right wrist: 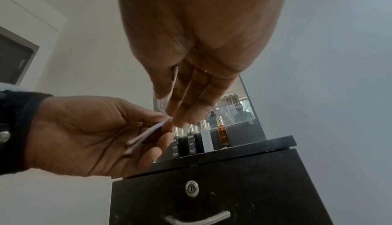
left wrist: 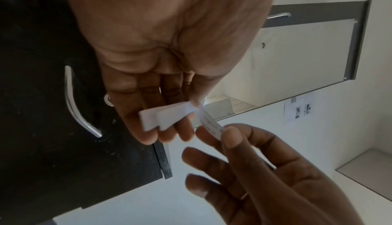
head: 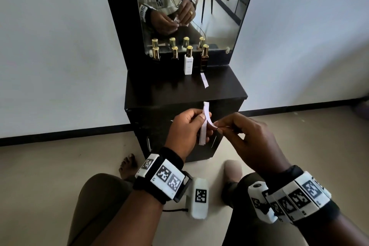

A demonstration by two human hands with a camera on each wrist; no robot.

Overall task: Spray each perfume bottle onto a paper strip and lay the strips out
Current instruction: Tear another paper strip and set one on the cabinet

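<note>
Four gold-capped perfume bottles stand in a row before the mirror: two dark ones [head: 155, 54] [head: 175, 53], a white bottle [head: 188, 64] and an amber bottle [head: 204, 58]. One paper strip [head: 204, 80] lies on the dresser top [head: 159, 92] in front of the amber bottle. In front of the dresser my left hand [head: 202, 126] pinches a small bundle of white strips [head: 203, 136]. My right hand [head: 217, 128] pinches the end of one curved strip [head: 208, 116] from that bundle. The left wrist view shows the fanned strips [left wrist: 158, 119] on my left fingers.
The black dresser has a locked drawer [right wrist: 192, 188] with a metal handle [right wrist: 197, 218] just behind my hands. White walls flank the dresser; my knees and a bare foot [head: 127, 166] are on the beige floor below.
</note>
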